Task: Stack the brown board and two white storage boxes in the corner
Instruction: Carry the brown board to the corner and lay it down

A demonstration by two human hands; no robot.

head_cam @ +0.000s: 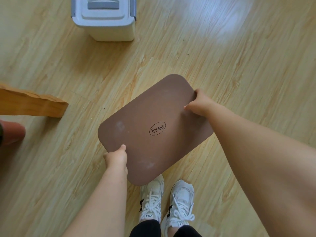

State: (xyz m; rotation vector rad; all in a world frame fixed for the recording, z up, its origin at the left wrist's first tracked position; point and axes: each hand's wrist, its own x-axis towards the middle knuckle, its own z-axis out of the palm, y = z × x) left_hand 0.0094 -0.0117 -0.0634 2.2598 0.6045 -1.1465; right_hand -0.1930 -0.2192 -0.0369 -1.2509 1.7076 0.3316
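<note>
The brown board [153, 129] is gripped at opposite edges by both hands [118, 158] [199, 104] above the floor [222, 57], so it could be dropped if either pinch slipped.

The white storage box [104, 17] is cut off by the top edge; the brown board [153, 129] hides one shoe's toe.

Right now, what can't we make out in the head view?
- Second white box and the corner: out of frame.
- White storage box: top cut by the frame edge.
- Floor and shoe toes under the brown board: hidden by it.
- Fingers of left hand and right hand: behind the board.
</note>
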